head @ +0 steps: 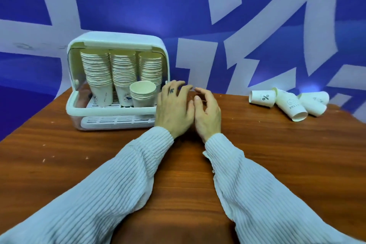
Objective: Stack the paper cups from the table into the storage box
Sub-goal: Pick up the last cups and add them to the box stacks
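Observation:
The white storage box (111, 112) stands open at the back left of the table. Inside it are three tall stacks of paper cups (122, 69) and a short stack (143, 94) in front on the right. Several loose white paper cups (288, 102) lie on their sides at the far right of the table. My left hand (174, 109) hovers just right of the box with its fingers spread and nothing in it. Touching it on the right, my right hand (207, 112) is loosely curled and also empty.
The wooden table (79, 154) runs to a left edge near the box and a right edge beyond the loose cups. A blue and white patterned wall (198, 16) rises right behind the table. Both forearms in ribbed pale sleeves cross the near half.

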A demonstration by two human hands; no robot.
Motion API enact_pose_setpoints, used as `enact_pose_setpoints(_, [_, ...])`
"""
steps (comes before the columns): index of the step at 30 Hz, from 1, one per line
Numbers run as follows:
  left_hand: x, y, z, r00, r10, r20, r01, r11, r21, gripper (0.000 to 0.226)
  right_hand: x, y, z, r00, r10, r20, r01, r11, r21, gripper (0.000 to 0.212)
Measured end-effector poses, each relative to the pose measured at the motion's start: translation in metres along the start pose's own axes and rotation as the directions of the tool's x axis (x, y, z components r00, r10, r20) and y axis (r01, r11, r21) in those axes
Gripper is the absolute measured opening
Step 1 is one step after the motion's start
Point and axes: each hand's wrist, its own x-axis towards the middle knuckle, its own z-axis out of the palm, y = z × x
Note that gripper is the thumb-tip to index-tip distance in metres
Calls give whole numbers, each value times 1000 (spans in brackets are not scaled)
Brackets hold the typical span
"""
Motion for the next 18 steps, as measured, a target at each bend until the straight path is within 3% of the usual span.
enact_pose_setpoints(5, [-13, 58, 53, 981, -55, 188, 99, 968, -230, 48, 22, 52, -83, 989, 90, -120, -117, 964, -237, 33])
enact_pose_setpoints(10, [-35, 69, 76, 890, 152, 430, -47, 968, -246, 57, 48, 96, -142, 940, 244, -238, -321, 866, -383, 37])
enact_pose_setpoints(18, [-29, 67, 79, 897, 110, 428, 20, 958, -287, 57, 108, 152, -168, 868, 328, -374, -458, 820, -344, 17])
